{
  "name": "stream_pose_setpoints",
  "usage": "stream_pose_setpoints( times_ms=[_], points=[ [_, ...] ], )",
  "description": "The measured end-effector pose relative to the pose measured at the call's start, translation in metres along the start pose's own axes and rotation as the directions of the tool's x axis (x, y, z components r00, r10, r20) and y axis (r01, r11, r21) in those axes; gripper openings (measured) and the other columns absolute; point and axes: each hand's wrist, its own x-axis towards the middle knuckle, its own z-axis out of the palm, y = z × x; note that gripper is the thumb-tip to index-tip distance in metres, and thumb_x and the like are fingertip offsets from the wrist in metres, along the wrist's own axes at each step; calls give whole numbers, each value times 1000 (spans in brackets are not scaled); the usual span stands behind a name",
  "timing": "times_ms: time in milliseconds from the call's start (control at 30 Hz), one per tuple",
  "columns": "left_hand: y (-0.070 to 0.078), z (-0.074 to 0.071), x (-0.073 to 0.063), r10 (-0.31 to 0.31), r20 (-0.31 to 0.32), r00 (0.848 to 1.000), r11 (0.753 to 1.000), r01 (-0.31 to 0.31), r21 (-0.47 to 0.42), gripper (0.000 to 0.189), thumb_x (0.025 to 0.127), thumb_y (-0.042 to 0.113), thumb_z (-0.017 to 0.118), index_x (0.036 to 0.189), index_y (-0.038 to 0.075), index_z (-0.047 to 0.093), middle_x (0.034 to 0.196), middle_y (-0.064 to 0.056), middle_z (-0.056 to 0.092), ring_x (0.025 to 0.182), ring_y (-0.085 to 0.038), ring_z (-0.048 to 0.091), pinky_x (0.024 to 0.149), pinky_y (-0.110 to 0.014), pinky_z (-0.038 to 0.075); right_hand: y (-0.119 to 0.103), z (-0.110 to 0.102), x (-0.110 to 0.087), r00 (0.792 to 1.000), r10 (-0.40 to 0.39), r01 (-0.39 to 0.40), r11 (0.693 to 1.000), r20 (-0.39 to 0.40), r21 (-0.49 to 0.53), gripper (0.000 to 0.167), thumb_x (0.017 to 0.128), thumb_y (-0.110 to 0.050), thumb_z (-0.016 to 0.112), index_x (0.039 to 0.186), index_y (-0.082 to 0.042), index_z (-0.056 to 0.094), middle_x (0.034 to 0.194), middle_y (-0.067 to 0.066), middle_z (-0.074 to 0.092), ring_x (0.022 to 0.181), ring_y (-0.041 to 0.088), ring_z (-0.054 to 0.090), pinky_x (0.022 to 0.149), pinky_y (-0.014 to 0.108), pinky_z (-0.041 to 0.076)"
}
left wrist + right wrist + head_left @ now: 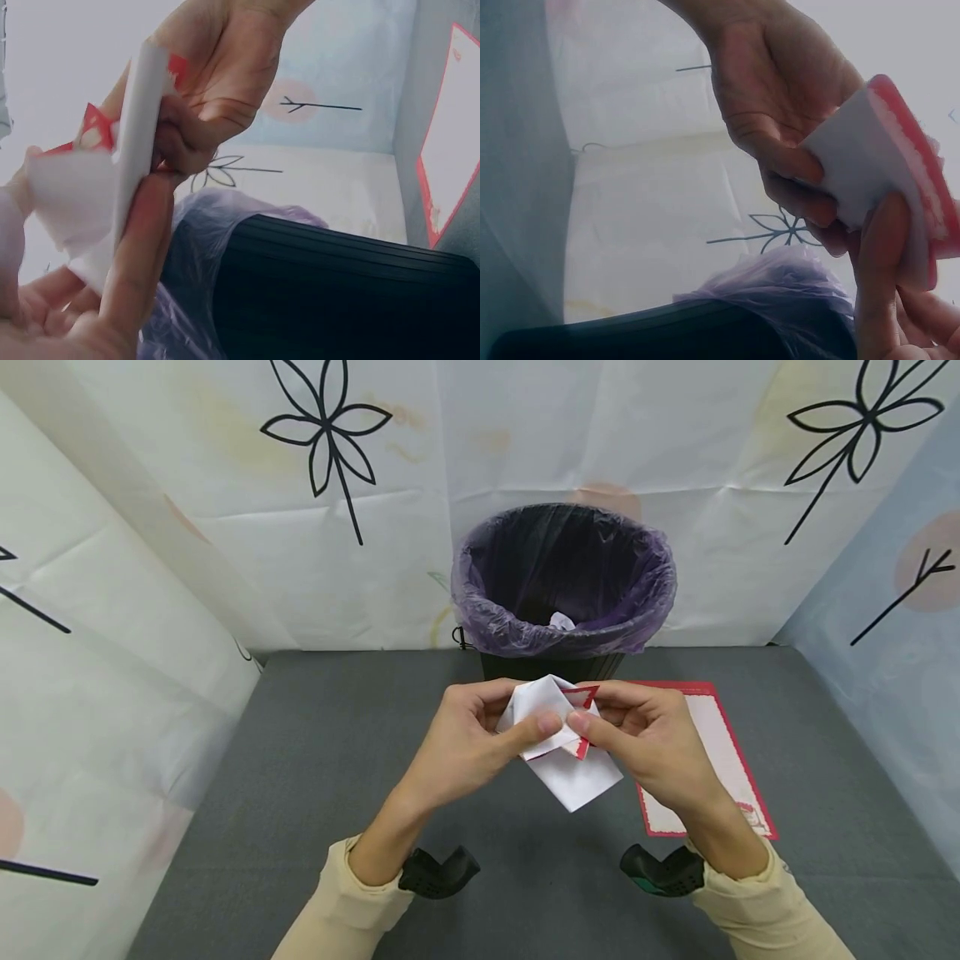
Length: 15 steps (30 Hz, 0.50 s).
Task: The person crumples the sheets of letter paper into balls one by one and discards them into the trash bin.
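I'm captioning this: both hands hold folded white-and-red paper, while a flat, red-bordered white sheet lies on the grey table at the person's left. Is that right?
Not quite: the head view shows the flat, red-bordered white sheet on the grey table at the person's right. Left hand and right hand do hold the folded paper.

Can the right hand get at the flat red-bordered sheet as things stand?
Probably yes, once free: the right hand is pinching the folded paper, but the red-bordered sheet lies close by on the table, with nothing seen lying on its visible part.
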Motion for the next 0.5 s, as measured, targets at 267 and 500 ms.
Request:
stream_pose_setpoints(
  times_ms=[267, 500],
  points=[
    [1, -8, 0, 15, 140, 990, 993, 1, -119, 35, 89, -3, 72, 123, -5, 67, 104, -16, 72, 85, -30, 72, 79, -41, 60, 3, -4, 2, 998, -61, 58, 995, 33, 80, 29, 90, 13, 67, 112, -3, 75, 95, 13, 74, 65, 21, 68, 56, 31, 58],
    [0, -5, 1, 20, 107, 994, 995, -10, -97, 31, 87, -6, 74, 117, -7, 70, 101, -15, 74, 81, -27, 73, 76, -39, 61, 6, -4, 3, 995, -95, 90, 990, 40, 109, 29, 88, 15, 67, 111, -2, 75, 86, 11, 72, 62, 17, 64, 55, 27, 56]
  ],
)
